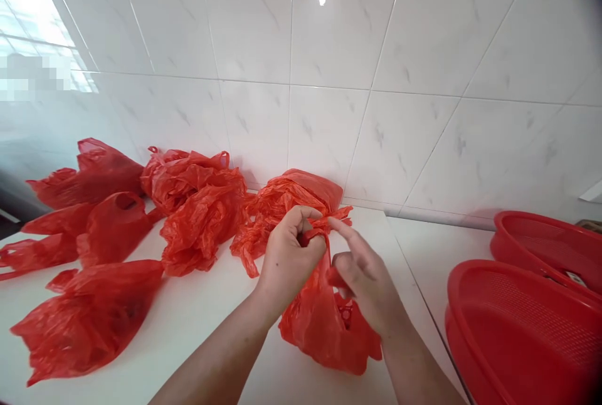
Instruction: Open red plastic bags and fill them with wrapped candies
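A red plastic bag [324, 330] lies on the white table, its upper part pulled up between my hands. My left hand [291, 248] is closed, its thumb and fingers pinching a gathered strip of the bag. Close beside it, my right hand [360, 267] has its fingers curled around another part of the bag, with the index finger stretched toward the left hand. Something with a red and white pattern shows at the bag's opening. Just behind the hands sits a crumpled heap of red plastic bags [301, 189].
More red bags lie to the left: a crumpled pile [197, 204], a bag with a handle loop [113, 229], and a full-looking bag [94, 317] near the front. At right stand two red plastic baskets [522, 330]. A white tiled wall [329, 35] rises behind the table.
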A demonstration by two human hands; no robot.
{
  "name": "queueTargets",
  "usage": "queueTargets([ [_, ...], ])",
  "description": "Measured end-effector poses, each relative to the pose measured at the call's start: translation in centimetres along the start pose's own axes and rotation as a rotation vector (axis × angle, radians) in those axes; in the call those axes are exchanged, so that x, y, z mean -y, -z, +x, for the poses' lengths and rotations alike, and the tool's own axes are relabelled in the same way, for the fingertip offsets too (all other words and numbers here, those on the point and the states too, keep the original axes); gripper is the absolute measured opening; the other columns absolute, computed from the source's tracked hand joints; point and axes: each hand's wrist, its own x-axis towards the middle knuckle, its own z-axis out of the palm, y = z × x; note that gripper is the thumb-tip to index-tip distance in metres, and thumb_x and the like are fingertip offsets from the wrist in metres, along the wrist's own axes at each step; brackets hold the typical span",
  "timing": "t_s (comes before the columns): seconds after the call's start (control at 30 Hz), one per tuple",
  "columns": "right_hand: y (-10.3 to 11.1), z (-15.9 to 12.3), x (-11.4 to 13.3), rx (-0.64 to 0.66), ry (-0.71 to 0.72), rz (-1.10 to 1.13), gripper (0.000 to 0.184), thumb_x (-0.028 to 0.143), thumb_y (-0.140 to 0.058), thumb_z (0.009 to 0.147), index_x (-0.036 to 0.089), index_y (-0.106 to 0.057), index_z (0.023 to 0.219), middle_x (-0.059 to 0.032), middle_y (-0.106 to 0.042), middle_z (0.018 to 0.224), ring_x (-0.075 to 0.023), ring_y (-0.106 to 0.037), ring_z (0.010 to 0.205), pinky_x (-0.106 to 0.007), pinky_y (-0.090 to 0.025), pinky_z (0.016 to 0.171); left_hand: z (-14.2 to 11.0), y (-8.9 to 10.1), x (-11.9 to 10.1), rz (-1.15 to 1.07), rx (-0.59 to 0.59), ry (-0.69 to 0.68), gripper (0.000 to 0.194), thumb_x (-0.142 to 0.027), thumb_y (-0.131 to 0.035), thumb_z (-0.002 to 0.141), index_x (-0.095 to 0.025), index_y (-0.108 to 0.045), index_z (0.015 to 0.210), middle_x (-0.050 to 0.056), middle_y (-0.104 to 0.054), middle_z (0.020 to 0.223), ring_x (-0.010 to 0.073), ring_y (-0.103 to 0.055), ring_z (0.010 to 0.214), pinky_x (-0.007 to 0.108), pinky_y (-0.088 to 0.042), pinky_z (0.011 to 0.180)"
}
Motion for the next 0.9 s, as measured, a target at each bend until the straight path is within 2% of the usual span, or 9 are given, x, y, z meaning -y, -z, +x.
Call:
queueTargets([
  [0.07,0.1,0.4,-0.1,0.146,-0.007,-0.008,0.048,0.047,-0.06,0.081,0.025,-0.051,0.123,0.0039,-0.047,0.064,-0.0103,-0.042,0.056,-0.023,-0.037,0.052,-0.2,0.2,0.1,-0.105,0.145,0.014,0.035,-0.012,-0.054,0.072,-0.026,-0.054,0.105,-0.004,-0.052,0.07,0.0087,-0.049,0.056,0.02,-0.042,0.049],
  [0.13,0.3,0.9,-0.6,0.127,-0.003,-0.019,0.035,0.049,-0.058,0.082,0.019,-0.062,0.101,0.0028,-0.046,0.063,-0.0095,-0.04,0.056,-0.023,-0.035,0.051,-0.5,0.5,0.4,-0.201,0.246,-0.011,0.042,-0.015,-0.056,0.074,-0.027,-0.05,0.113,0.003,-0.059,0.094,0.0132,-0.058,0.072,0.023,-0.048,0.057],
  [0.23,0.9,1.5,-1.7,-0.025,-0.054,-0.056,0.039,0.053,-0.053,0.084,0.017,-0.065,0.091,0.0041,-0.04,0.054,-0.0087,-0.036,0.051,-0.021,-0.03,0.048,-0.8,1.0,1.3,-0.092,0.109,-0.144,0.038,-0.02,-0.06,0.077,-0.026,-0.051,0.113,0.007,-0.057,0.112,0.0172,-0.058,0.09,0.029,-0.05,0.072],
  [0.3,1.1,1.8,-2.3,-0.081,-0.068,-0.044,0.042,0.054,-0.05,0.085,0.017,-0.066,0.096,0.0042,-0.039,0.053,-0.0085,-0.036,0.049,-0.021,-0.028,0.046,-1.0,1.2,2.1,0.104,0.064,-0.243,0.03,-0.021,-0.063,0.077,-0.026,-0.057,0.106,0.005,-0.06,0.105,0.0181,-0.057,0.091,0.031,-0.048,0.077],
  [0.4,1.3,2.0,-2.9,-0.096,-0.043,0.02,0.045,0.056,-0.045,0.087,0.016,-0.066,0.091,0.0041,-0.038,0.052,-0.0083,-0.035,0.048,-0.02,-0.027,0.044,-1.2,1.2,3.2,0.295,0.211,-0.339,0.031,-0.022,-0.067,0.076,-0.028,-0.063,0.105,0.005,-0.061,0.102,0.0197,-0.056,0.093,0.033,-0.048,0.08],
  [0.53,1.3,2.1,-3.4,-0.026,-0.072,0.023,0.047,0.057,-0.043,0.087,0.017,-0.058,0.068,0.0034,-0.038,0.051,-0.0085,-0.035,0.047,-0.021,-0.026,0.044,-1.5,0.7,4.1,0.363,0.26,-0.363,0.021,-0.019,-0.06,0.082,-0.027,-0.065,0.101,0.005,-0.061,0.097,0.0185,-0.057,0.09,0.032,-0.049,0.078],
  [0.7,1.2,2.4,-4.2,0.005,-0.052,-0.007,0.05,0.059,-0.044,0.086,0.017,-0.052,0.06,0.0043,-0.035,0.049,-0.0082,-0.031,0.046,-0.022,-0.024,0.044,-1.9,0.1,4.2,0.341,0.248,-0.374,0.029,-0.02,-0.064,0.078,-0.027,-0.059,0.107,0.002,-0.063,0.087,0.0175,-0.057,0.08,0.031,-0.047,0.073],
  [0.77,1.3,2.5,-4.2,0.031,-0.053,-0.027,0.052,0.061,-0.04,0.087,0.016,-0.056,0.066,0.0036,-0.039,0.048,-0.0088,-0.035,0.045,-0.022,-0.023,0.043,-1.7,0.3,4.4,0.326,0.195,-0.327,0.009,-0.018,-0.056,0.084,-0.024,-0.062,0.088,0.002,-0.062,0.079,0.0163,-0.057,0.075,0.03,-0.046,0.071],
  [0.9,2.2,2.4,-3.6,0.038,-0.082,-0.012,0.055,0.061,-0.033,0.089,0.015,-0.062,0.099,0.0026,-0.048,0.05,-0.0088,-0.036,0.043,-0.022,-0.027,0.045,-1.1,1.2,5.3,0.312,-0.023,-0.194,0.016,-0.02,-0.052,0.085,-0.021,-0.053,0.069,-0.001,-0.055,0.069,0.0134,-0.05,0.065,0.026,-0.041,0.061],
])
